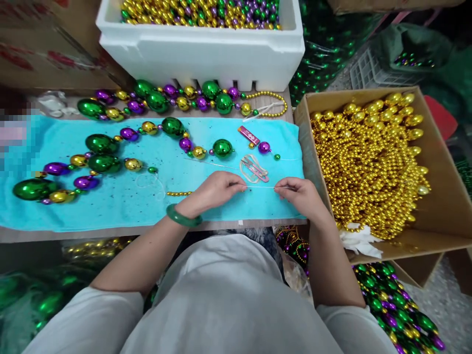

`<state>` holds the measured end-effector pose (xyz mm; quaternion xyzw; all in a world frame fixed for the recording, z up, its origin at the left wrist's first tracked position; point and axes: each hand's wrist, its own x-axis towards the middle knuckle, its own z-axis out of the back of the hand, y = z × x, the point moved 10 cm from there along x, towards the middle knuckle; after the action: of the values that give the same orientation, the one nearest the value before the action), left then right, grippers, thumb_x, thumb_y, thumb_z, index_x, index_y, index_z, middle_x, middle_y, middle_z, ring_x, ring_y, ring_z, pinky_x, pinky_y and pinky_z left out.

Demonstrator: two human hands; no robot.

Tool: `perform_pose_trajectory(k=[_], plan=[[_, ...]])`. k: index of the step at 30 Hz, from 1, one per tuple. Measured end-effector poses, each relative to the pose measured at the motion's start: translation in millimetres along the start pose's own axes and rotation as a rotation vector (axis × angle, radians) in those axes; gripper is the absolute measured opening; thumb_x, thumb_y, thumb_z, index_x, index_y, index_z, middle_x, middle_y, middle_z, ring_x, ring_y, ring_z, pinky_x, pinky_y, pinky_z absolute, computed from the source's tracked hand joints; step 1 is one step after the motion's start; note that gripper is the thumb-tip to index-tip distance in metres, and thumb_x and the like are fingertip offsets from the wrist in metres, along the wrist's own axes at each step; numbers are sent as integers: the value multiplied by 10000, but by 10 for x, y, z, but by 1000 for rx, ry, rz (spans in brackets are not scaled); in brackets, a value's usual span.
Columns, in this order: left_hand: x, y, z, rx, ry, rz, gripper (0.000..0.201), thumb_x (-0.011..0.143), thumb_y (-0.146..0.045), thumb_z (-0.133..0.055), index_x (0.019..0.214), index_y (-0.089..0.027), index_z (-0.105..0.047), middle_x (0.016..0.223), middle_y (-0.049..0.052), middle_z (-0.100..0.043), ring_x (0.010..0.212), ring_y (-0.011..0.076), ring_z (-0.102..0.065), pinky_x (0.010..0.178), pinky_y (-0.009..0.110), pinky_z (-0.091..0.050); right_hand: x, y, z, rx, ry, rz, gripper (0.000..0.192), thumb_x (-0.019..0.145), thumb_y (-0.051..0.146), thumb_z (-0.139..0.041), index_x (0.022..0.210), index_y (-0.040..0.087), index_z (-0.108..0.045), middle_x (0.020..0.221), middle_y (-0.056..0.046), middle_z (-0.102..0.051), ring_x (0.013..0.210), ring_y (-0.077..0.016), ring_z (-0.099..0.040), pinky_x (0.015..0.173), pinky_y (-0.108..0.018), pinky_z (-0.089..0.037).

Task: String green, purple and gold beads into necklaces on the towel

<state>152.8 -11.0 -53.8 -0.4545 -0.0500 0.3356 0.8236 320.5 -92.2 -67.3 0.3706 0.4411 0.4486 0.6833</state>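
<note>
A thin white thread (260,187) runs taut between my hands. My left hand (218,189), with a green bangle (183,216) on its wrist, pinches one end, and my right hand (299,192) pinches the other side. Just behind them lies a pinkish tool with pale loops (254,168). A long thin needle (210,162) rests left of it. A short gold bead string (179,193) pokes out beside my left wrist. Further left, a strand of large green, purple and gold beads (103,143) curves over the turquoise towel (110,206). A small purple bead (264,147) sits near a red packet (248,134).
A finished-looking bead necklace (157,101) lies along the back, before a white foam box (202,54) of small beads. To the right stands a cardboard box (438,206) holding gold bead strings (365,172). More bead strands (398,305) hang below right. Part of another person shows far left.
</note>
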Motion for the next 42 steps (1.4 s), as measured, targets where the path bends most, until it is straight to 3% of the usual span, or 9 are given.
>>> perform_pose_trajectory(k=[5, 8, 13, 21, 24, 30, 33, 37, 42], plan=[[-289, 74, 356, 239, -222, 21, 242, 881, -284, -530, 921, -200, -754, 943, 82, -731, 874, 227, -662, 778, 349, -517, 53, 191, -260, 30, -13, 70, 192, 722, 384, -673, 736, 197, -715, 652, 3, -657, 580, -126, -533, 573, -261, -422], [-294, -56, 283, -122, -257, -43, 307, 903, -318, -511, 1104, -198, -709, 1138, 93, -686, 916, 195, -657, 744, 328, -551, 9, 477, -442, -29, -14, 208, 179, 784, 381, -648, 780, 221, -730, 785, -18, -718, 681, -156, -600, 665, -285, -462], [-151, 54, -152, -595, -14, 132, 252, 838, -350, -603, 953, -166, -733, 676, 11, -664, 579, 118, -584, 548, 248, -493, -31, 635, -639, -285, 47, 298, 183, 873, 289, -554, 869, 244, -732, 823, -18, -731, 738, -170, -643, 699, -279, -457], [-60, 319, -19, -288, -160, 153, 197, 785, -332, -603, 744, -172, -711, 539, -28, -558, 537, 111, -476, 519, 229, -353, 109, 463, -632, -723, -18, 203, 189, 902, 249, -523, 910, 231, -712, 965, -69, -736, 860, -224, -646, 709, -302, -436], [-81, 379, 109, -258, -271, 122, 207, 786, -360, -579, 733, -183, -672, 605, -13, -591, 593, 131, -506, 551, 240, -375, 106, 466, -317, -809, -102, 152, 222, 911, 253, -500, 918, 233, -722, 991, -80, -733, 889, -233, -640, 718, -310, -431], [-175, 513, 267, -486, -323, 209, 190, 719, -390, -641, 718, -201, -635, 589, -21, -560, 569, 133, -504, 555, 244, -414, -289, 378, 1159, -807, -656, -33, 246, 865, 305, -508, 878, 195, -729, 878, -91, -717, 809, -233, -613, 729, -329, -432], [-207, 454, 270, -547, -307, 239, 205, 690, -402, -673, 693, -201, -635, 580, -17, -563, 565, 134, -510, 555, 244, -431, -570, 374, 1667, -706, -903, -31, 244, 822, 325, -534, 847, 169, -720, 791, -75, -694, 741, -212, -596, 711, -320, -438], [-172, 369, 137, -588, -258, 235, 251, 696, -439, -691, 713, -191, -656, 590, -7, -581, 563, 132, -519, 561, 247, -444, -658, 356, 1881, -612, -989, -43, 238, 789, 345, -565, 830, 172, -724, 747, -42, -680, 682, -181, -578, 687, -301, -435], [-95, 294, -22, -557, -244, 170, 287, 698, -460, -696, 764, -180, -691, 687, 12, -629, 607, 137, -552, 581, 254, -468, -442, 70, 1835, -721, -736, -316, 194, 756, 303, -595, 798, 179, -739, 746, -54, -688, 707, -200, -589, 691, -325, -434]])
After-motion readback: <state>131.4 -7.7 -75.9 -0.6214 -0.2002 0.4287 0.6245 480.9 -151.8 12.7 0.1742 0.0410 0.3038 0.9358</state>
